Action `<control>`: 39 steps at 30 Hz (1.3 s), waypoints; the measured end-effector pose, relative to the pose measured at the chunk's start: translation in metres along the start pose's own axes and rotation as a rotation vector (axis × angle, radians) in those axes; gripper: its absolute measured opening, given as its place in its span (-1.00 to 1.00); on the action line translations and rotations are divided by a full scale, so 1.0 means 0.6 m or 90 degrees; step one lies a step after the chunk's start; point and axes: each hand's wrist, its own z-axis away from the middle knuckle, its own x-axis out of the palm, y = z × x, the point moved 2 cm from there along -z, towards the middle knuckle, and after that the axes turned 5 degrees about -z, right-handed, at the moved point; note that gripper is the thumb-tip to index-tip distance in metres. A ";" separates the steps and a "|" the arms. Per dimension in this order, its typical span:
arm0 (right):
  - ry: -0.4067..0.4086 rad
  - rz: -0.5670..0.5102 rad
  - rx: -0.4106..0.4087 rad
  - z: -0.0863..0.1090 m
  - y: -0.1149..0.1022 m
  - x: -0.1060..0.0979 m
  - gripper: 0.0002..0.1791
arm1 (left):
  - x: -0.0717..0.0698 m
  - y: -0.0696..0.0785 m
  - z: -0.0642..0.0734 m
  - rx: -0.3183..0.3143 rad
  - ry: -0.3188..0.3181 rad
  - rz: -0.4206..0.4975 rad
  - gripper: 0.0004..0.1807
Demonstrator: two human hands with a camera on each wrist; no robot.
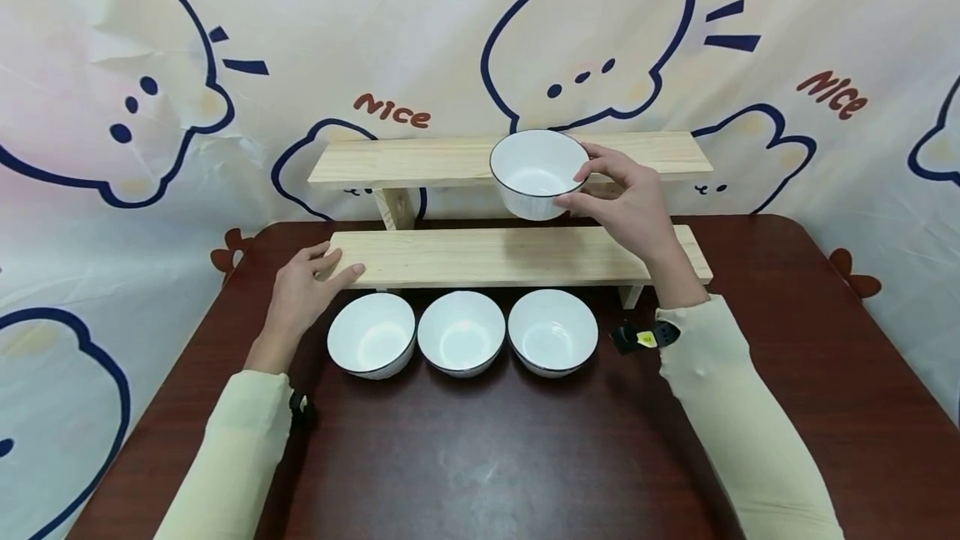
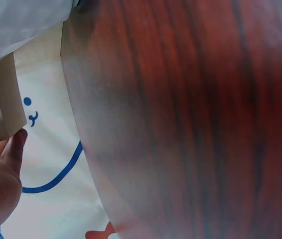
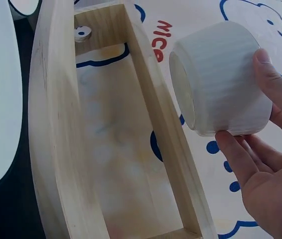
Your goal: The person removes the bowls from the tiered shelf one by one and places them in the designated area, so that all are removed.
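Note:
My right hand (image 1: 633, 202) pinches a white bowl (image 1: 536, 165) with a dark rim by its right side, thumb and fingers on the wall. The bowl is upright and overlaps the upper board (image 1: 420, 161) of a two-tier wooden shelf in the head view. From the right wrist, the same bowl (image 3: 225, 79) shows its ribbed outside beside the shelf frame. At the left end of the lower board (image 1: 487, 257), my left hand (image 1: 300, 290) grips the corner. The left wrist view shows thumb and fingers at the board's end (image 2: 9, 99).
Three more white bowls stand in a row before the lower board: left (image 1: 372, 332), middle (image 1: 461, 332) and right (image 1: 552, 330). All are on a dark brown table (image 1: 480, 473). A cartoon-printed cloth (image 1: 450, 48) hangs behind the shelf.

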 end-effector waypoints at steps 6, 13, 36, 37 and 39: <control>0.002 0.053 -0.019 0.018 -0.004 -0.012 -0.73 | 0.000 0.000 0.001 -0.001 0.004 -0.002 -0.20; -0.005 0.084 -0.007 0.034 0.005 -0.032 -0.74 | 0.003 0.000 0.001 0.001 0.004 -0.003 -0.21; -0.012 0.112 -0.012 0.082 0.011 -0.075 -0.73 | 0.002 0.001 0.001 -0.002 0.007 -0.007 -0.21; -0.013 0.111 -0.010 0.084 0.010 -0.076 -0.73 | 0.002 0.002 0.001 -0.003 0.007 -0.006 -0.21; -0.015 0.108 -0.007 0.087 0.009 -0.080 -0.74 | 0.001 0.002 -0.001 -0.005 0.008 -0.005 -0.21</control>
